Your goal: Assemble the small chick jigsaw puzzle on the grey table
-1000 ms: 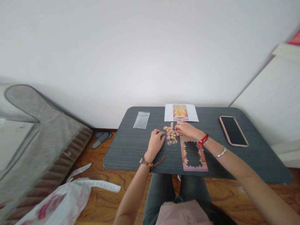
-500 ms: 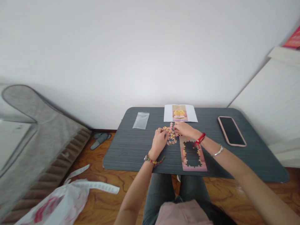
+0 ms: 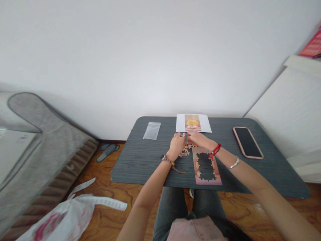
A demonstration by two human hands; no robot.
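Note:
Loose jigsaw puzzle pieces [image 3: 184,154] in orange, yellow and pink lie in a heap on the dark table, partly covered by my hands. My left hand [image 3: 177,143] is curled over the left side of the heap, its fingertips hidden. From the right, my right hand [image 3: 197,138] reaches in with fingers pinched at the heap's upper edge; what is between them is too small to make out. Just below it lies a puzzle frame [image 3: 208,182] with a pink border and an open middle. Behind the hands is a white sheet [image 3: 206,124] with a printed yellow character.
A clear plastic bag [image 3: 151,131] lies at the table's back left, and a phone [image 3: 248,143] in a pink case on the right. The white wall [image 3: 160,67] stands behind the table [image 3: 140,160]. Slippers [image 3: 106,152] and a plastic bag [image 3: 72,214] are on the floor.
My left hand has moved right and slightly up over the heap, closer to my right hand, and its fingers have curled in. My right hand stays nearly in place.

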